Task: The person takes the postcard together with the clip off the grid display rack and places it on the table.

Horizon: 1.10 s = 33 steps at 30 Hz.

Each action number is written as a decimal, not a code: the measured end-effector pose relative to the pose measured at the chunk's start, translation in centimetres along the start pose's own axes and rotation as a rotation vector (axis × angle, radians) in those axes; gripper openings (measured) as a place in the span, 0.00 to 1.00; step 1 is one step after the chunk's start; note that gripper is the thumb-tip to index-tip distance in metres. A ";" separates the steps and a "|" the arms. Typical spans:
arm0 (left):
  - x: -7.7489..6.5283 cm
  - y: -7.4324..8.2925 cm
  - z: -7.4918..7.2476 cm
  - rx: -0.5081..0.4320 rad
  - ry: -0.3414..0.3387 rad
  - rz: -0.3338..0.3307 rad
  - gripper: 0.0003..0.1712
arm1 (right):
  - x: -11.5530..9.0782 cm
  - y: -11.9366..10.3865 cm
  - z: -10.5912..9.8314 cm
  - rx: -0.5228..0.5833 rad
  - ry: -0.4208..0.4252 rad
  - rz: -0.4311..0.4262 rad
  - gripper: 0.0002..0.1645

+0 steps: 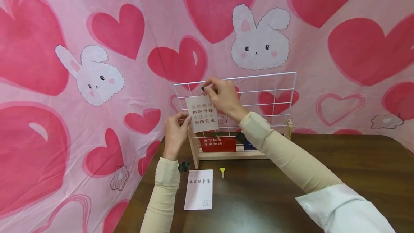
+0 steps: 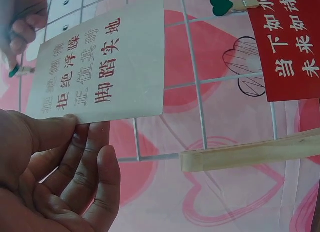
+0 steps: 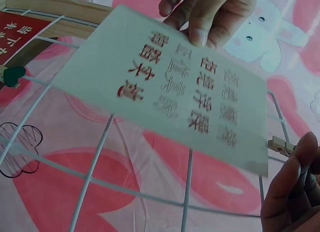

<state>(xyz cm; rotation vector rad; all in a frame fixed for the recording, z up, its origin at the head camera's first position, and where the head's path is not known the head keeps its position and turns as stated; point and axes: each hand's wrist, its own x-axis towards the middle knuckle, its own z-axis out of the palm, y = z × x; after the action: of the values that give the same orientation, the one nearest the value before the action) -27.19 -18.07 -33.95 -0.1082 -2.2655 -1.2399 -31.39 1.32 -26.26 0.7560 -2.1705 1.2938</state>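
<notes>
My left hand [image 1: 175, 134] pinches the left edge of a white card [image 1: 204, 126] printed with rows of Chinese characters. The card hangs in front of the white wire grid [image 1: 275, 90], near its upper left. At the card's top edge my right hand [image 1: 224, 95] pinches a small wooden clothespin [image 3: 281, 145] with a green heart. Its tip meets or nearly meets the card's edge; I cannot tell whether it bites. Lower on the grid, a red card [image 2: 287, 47] hangs from another clothespin with a green heart [image 2: 221, 6].
The grid stands in a wooden base [image 1: 233, 156] on a dark brown table [image 1: 258, 193]. A white card [image 1: 198, 195] and a yellow-heart clothespin [image 1: 222, 172] lie in front. A blue card [image 1: 249, 146] is partly hidden by the right arm. Behind hangs a pink heart-and-rabbit cloth [image 1: 136, 74].
</notes>
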 end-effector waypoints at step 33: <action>-4.1 0.8 1.1 -0.010 -0.203 -0.025 0.07 | -7.2 3.8 -5.5 0.040 -0.046 0.143 0.10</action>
<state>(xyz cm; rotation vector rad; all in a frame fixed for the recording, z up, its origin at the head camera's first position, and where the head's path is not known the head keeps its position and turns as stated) -23.95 -16.03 -35.86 -0.2189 -2.4399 -1.3044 -28.03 9.17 -31.04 0.6623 -2.2772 1.4078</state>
